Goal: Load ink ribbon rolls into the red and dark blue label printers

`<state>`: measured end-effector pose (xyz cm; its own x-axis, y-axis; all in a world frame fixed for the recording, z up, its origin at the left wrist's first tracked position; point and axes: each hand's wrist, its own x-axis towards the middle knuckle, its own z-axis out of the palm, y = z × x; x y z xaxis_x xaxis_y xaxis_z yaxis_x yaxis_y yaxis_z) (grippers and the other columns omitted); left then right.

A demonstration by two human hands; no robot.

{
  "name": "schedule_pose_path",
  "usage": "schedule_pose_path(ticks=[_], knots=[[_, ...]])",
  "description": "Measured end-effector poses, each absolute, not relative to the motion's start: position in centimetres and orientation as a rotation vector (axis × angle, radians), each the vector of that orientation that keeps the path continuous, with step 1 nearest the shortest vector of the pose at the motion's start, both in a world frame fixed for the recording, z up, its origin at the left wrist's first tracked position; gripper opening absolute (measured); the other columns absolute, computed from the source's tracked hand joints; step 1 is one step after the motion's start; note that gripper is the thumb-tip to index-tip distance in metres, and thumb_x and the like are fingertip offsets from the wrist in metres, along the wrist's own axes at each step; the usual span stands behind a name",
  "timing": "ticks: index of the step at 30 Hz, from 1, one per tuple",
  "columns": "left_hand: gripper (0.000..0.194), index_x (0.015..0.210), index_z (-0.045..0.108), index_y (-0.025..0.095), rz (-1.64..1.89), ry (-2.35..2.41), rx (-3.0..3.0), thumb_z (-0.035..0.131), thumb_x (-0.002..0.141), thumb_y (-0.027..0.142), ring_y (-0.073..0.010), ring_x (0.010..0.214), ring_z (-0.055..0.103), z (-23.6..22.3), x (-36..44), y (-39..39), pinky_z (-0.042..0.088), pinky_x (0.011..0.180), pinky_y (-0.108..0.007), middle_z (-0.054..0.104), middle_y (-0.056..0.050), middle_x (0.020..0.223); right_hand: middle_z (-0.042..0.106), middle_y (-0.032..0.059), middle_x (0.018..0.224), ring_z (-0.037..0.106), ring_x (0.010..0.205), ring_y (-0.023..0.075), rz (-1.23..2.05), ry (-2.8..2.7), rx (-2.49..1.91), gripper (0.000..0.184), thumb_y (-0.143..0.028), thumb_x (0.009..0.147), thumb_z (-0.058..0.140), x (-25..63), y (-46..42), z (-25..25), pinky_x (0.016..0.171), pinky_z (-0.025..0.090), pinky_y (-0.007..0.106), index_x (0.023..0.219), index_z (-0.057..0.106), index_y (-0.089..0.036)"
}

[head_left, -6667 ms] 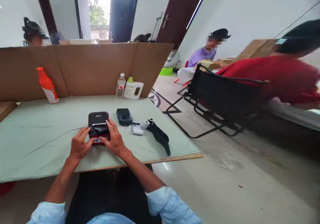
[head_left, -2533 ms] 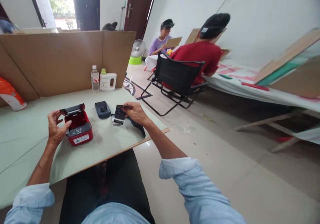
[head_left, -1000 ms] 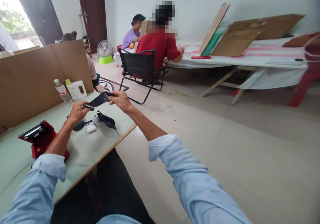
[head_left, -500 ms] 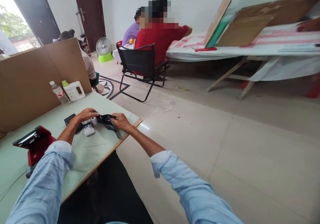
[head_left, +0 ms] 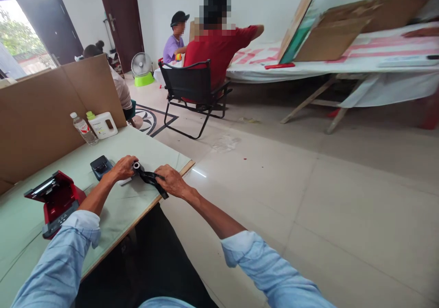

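My left hand (head_left: 122, 167) is closed over the small white paper roll beside a white label strip on the green table (head_left: 30, 235). My right hand (head_left: 172, 181) grips a black pouch (head_left: 149, 178) that lies between both hands near the table's right edge. A small grey roll end (head_left: 136, 165) sticks out of the pouch by my left fingers. A red label printer (head_left: 56, 200) stands to the left with its lid up. A dark blue device (head_left: 100, 166) lies just behind my left hand.
A water bottle (head_left: 82, 129) and a white jug (head_left: 102, 124) stand against the cardboard divider (head_left: 44, 116). A black folding chair (head_left: 192, 90) holds a person in red; others sit beyond. A fan (head_left: 141, 65) and long tables with cardboard lie across the tiled floor.
Both hands brought the black pouch down from the air to the table, then shifted slightly nearer. The printer lid has stayed open since I lifted it.
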<state>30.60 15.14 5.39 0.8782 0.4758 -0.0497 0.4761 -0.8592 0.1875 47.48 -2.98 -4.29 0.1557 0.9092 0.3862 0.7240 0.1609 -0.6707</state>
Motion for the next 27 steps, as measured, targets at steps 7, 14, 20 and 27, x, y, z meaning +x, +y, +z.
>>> schedule_pose_path(ticks=[7,14,20,27], knots=[[0.078,0.148,0.055,0.018,0.11,0.778,2.883,0.062,0.071,0.006,-0.0318,0.124,0.066,6.7,29.3,13.9,0.05,0.109,-0.043,0.07,-0.014,0.135,0.073,0.0135,0.127,0.063,0.124,0.0305,0.198,-1.711,-1.587,0.027,-0.016,0.092,0.062,47.5,-4.8,-4.4,0.107,0.05,0.046,0.114,0.077,-0.02],[0.048,0.122,0.073,0.02,0.247,0.802,2.887,0.062,0.076,0.011,-0.0298,0.107,0.073,9.5,27.6,11.5,0.054,0.1,-0.041,0.079,-0.011,0.113,0.067,0.0174,0.139,0.061,0.13,0.0337,0.139,-1.605,-1.539,0.052,-0.023,0.086,0.067,47.5,-6.1,-4.0,0.113,0.05,0.053,0.137,0.065,-0.018],[0.034,0.102,0.08,0.021,0.375,0.813,2.842,0.061,0.075,0.011,-0.023,0.09,0.075,12.0,25.2,9.0,0.056,0.088,-0.033,0.082,-0.005,0.098,0.07,0.0122,0.128,0.068,0.114,0.0286,0.145,-1.366,-1.407,0.045,-0.024,0.092,0.06,45.6,-6.7,-1.2,0.098,0.059,0.048,0.137,0.065,-0.025],[0.037,0.108,0.075,0.021,0.715,0.648,2.668,0.063,0.076,0.006,-0.018,0.084,0.075,13.8,21.5,3.9,0.059,0.083,-0.029,0.081,-0.002,0.099,0.072,0.0129,0.129,0.071,0.11,0.0259,0.807,-1.102,-1.074,0.053,-0.053,0.091,0.072,40.6,-5.7,1.8,0.089,0.059,0.04,0.133,0.066,-0.022]])
